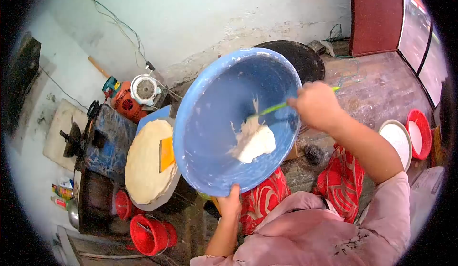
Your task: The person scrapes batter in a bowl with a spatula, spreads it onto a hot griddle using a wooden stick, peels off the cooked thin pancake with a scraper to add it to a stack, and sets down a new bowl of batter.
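Pale wall [205,13] behind: left hand [230,205] grips the blue basin [202,137] low down! Right hand [316,106] clenches a green stick [274,108] at white dough [257,144].

A round blue basin [207,137] is gripped at six o'clock by the left hand [230,204], a green stick [275,108] by the right hand [317,105].

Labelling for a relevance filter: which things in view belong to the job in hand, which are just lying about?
In use:
blue basin, rim in left hand
green stick, in right hand
white doughy mass, inside the basin

Probably idle:
white round fan
black disc
yellow flat piece, possibly related
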`<act>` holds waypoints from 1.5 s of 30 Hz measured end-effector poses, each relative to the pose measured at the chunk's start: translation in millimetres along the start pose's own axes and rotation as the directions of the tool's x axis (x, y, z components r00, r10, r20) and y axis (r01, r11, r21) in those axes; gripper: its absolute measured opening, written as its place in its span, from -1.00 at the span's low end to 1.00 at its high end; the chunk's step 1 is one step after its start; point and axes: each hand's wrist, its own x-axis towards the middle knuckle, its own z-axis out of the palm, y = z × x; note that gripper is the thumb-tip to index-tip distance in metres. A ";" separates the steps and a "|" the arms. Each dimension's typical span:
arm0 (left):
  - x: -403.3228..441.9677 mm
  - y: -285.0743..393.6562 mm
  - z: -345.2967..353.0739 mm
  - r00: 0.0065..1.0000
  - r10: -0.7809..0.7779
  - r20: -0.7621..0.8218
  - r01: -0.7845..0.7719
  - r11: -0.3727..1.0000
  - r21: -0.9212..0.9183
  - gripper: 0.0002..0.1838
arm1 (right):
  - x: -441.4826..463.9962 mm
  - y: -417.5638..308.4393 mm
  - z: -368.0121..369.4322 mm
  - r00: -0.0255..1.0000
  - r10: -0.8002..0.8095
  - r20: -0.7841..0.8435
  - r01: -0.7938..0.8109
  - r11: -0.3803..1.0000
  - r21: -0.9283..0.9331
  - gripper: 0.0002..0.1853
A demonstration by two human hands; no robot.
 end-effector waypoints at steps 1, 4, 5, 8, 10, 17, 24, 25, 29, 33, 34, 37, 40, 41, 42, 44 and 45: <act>0.7 -7.3 -4.5 1.000 -0.005 -0.006 0.005 1.000 0.003 -0.34 | 2.9 3.9 -12.7 0.998 0.068 0.008 -0.068 0.997 -0.041 -0.84; 5.6 -21.1 -12.0 0.999 -0.014 -0.037 0.017 0.998 0.067 -0.33 | 11.6 13.7 -9.3 0.990 0.100 -0.102 -0.106 0.993 -0.052 -0.88; 2.4 -11.8 -6.7 1.000 -0.001 -0.027 0.003 0.998 0.070 -0.33 | 10.3 9.4 4.2 0.997 0.071 0.028 -0.070 0.997 -0.039 -0.89; -2.6 1.7 -0.3 1.000 -0.009 -0.011 0.009 0.999 0.046 -0.33 | -7.4 -13.0 26.2 0.984 -0.067 0.163 0.055 0.995 0.077 -0.89; -1.4 2.7 3.1 0.999 -0.035 -0.008 0.035 0.999 0.017 -0.34 | -7.5 -16.1 9.1 0.990 -0.023 0.136 0.015 0.998 0.055 -0.87; -7.5 13.2 10.6 0.997 -0.075 -0.019 0.076 0.996 0.051 -0.36 | 15.3 -8.8 -57.7 0.927 0.047 -0.371 -0.120 0.977 -0.175 -0.84; -8.0 9.3 12.2 0.999 0.028 0.038 -0.026 0.998 -0.053 -0.39 | -10.7 -16.5 22.3 0.995 0.078 0.069 -0.078 0.997 0.002 -0.72; -8.0 8.0 13.9 0.999 0.031 0.037 -0.029 0.998 -0.056 -0.39 | -18.1 -18.1 24.7 0.993 0.048 0.104 -0.055 0.996 0.066 -0.74; -6.2 7.1 12.6 0.999 0.037 -0.009 -0.037 0.999 -0.019 -0.47 | -18.6 -19.6 -8.6 0.998 0.060 -0.019 -0.056 0.988 0.142 -0.76; -5.4 11.1 13.5 0.997 -0.072 -0.019 0.072 0.997 0.026 -0.41 | 4.9 -26.3 -22.4 0.989 0.054 -0.137 -0.030 0.985 0.171 -0.73; -4.6 11.0 13.2 0.998 -0.069 -0.016 0.069 0.997 0.026 -0.41 | 8.9 -28.2 -15.6 0.989 0.015 -0.149 0.010 0.986 0.166 -0.74; -1.4 6.4 10.0 0.999 -0.030 0.012 0.030 0.999 0.014 -0.40 | 2.3 -39.1 11.7 0.993 -0.118 -0.021 0.120 0.982 0.144 -0.76; -1.0 4.1 9.5 0.999 -0.038 0.010 0.038 0.999 -0.030 -0.41 | -3.3 -33.6 -6.1 0.996 -0.065 -0.053 0.073 0.982 0.177 -0.81; -2.8 7.6 12.0 1.000 -0.011 0.004 0.011 0.999 -0.039 -0.42 | -4.5 -32.1 -12.6 0.993 0.007 -0.119 0.021 0.973 0.229 -0.84; -5.0 9.3 12.9 1.000 0.014 0.000 -0.014 0.999 -0.047 -0.43 | -4.8 -33.3 -9.4 0.994 0.002 -0.111 0.024 0.971 0.236 -0.84; -3.6 6.7 12.0 1.000 -0.010 -0.010 0.010 0.999 -0.046 -0.42 | -4.4 -35.0 1.4 0.981 0.016 -0.194 0.029 0.973 0.230 -0.75; -1.1 5.5 11.2 1.000 -0.027 -0.013 0.026 0.999 -0.046 -0.42 | -5.5 -37.1 9.4 0.994 -0.041 -0.097 0.061 0.975 0.212 -0.73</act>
